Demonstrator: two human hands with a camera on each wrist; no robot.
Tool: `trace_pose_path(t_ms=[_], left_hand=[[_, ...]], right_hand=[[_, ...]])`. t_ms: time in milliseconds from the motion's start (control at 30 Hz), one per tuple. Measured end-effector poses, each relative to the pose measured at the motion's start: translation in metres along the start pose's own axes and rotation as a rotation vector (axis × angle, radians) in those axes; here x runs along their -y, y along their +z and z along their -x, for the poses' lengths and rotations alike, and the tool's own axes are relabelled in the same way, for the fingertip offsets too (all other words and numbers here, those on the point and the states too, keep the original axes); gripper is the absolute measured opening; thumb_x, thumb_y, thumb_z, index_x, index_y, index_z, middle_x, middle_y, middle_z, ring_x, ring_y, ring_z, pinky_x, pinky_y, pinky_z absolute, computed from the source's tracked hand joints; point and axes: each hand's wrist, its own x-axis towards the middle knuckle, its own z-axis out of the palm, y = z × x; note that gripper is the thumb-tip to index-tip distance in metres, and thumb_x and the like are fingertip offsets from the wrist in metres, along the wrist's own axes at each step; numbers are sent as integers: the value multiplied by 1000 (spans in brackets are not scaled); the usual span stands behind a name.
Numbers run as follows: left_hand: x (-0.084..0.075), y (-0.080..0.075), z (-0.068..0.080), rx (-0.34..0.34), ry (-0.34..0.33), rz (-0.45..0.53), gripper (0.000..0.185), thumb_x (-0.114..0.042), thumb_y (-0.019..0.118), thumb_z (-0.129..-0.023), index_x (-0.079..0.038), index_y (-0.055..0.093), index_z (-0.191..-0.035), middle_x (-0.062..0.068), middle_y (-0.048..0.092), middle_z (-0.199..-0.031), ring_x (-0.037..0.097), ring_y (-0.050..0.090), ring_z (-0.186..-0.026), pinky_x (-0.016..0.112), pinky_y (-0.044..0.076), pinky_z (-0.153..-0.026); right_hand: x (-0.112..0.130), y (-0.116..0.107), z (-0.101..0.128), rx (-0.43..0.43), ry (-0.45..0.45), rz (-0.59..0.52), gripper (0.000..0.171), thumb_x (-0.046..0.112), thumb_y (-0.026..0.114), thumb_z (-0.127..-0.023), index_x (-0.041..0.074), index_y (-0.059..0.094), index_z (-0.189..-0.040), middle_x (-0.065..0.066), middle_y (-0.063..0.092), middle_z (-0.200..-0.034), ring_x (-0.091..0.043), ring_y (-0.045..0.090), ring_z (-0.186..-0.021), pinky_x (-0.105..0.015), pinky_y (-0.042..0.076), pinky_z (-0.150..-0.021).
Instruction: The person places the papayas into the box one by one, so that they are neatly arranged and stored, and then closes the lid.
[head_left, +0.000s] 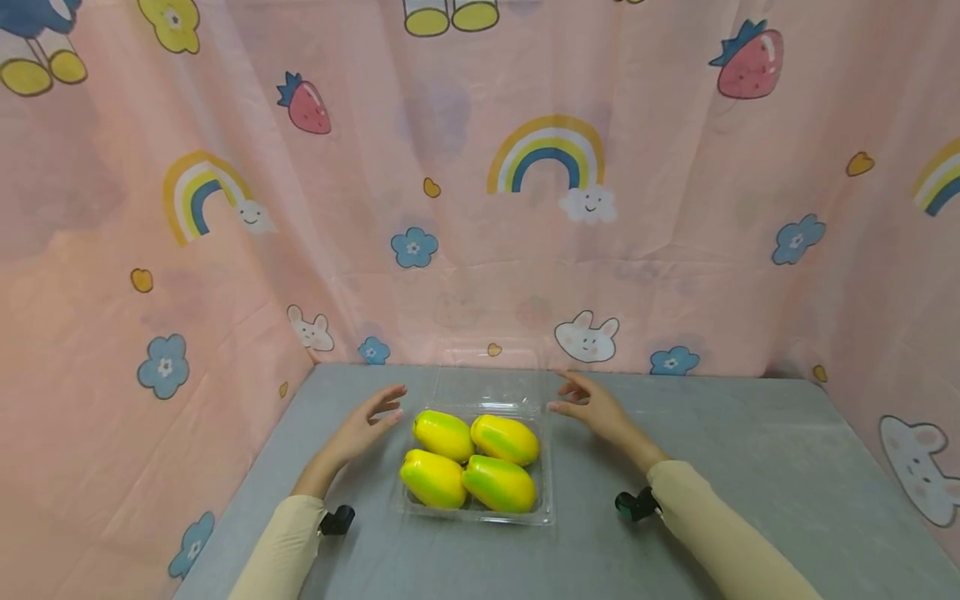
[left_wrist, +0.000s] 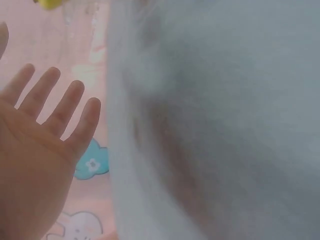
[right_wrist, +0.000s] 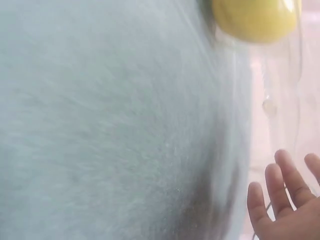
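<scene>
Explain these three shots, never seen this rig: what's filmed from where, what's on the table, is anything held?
No machine here: a person works with bare hands, wearing three cameras. The wide picture comes from the head camera, looking down over both arms. The other two come from small cameras strapped to each wrist, so they show blurry close-ups of fingers and table.

On the grey cloth-covered table sits a clear plastic clamshell box, its lid open at the back, with four yellow-green toy fruits inside. A pink cartoon-print curtain surrounds the table.

The left hand and the right hand hover on either side of the box, fingers spread. Neither holds anything.
</scene>
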Motion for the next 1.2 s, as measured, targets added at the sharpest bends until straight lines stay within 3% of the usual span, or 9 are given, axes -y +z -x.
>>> trace_pose_path(t_ms=[167, 367, 633, 767, 1200], left_hand=[[3, 2, -27, 30, -67, -1, 59, -27, 52, -103, -16, 28, -156, 11, 40, -158, 39, 40, -143, 65, 34, -114], [6, 8, -48, 45, -160, -42, 63, -39, 52, -102, -33, 23, -157, 3, 39, -160, 33, 34, -149, 65, 27, -119], [14, 15, -58, 86, -158, -89, 64, -39, 49, -103, -23, 22, -159, 8, 37, -160, 37, 35, -148, 60, 27, -121], [17, 19, -61, 121, -156, -78, 64, -39, 48, -104, -24, 20, -159, 10, 35, -161, 36, 31, -150, 59, 24, -123], [16, 24, -65, 135, -189, -61, 67, -44, 44, -104, -30, 10, -160, 10, 31, -163, 37, 28, -151, 65, 19, -122]], right_hand=[[-3, -1, -14, 28, 50, 4, 81, 50, 69, -88, 20, 34, -154, -16, 59, -135, -30, 54, -119, -48, 49, -99], [-5, 3, -23, 45, 69, 16, 79, 51, 67, -90, 21, 33, -155, -16, 59, -135, -32, 53, -121, -52, 48, -102], [-10, 9, -32, 66, 55, 11, 80, 51, 65, -91, 21, 31, -156, -19, 59, -134, -35, 54, -122, -53, 48, -102], [-12, 9, -32, 68, 52, -8, 78, 48, 65, -92, 22, 31, -156, -20, 60, -132, -34, 55, -121, -52, 47, -103], [-13, 7, -32, 84, 55, -14, 78, 49, 63, -93, 23, 28, -157, -20, 60, -132, -34, 55, -121, -53, 47, -105]])
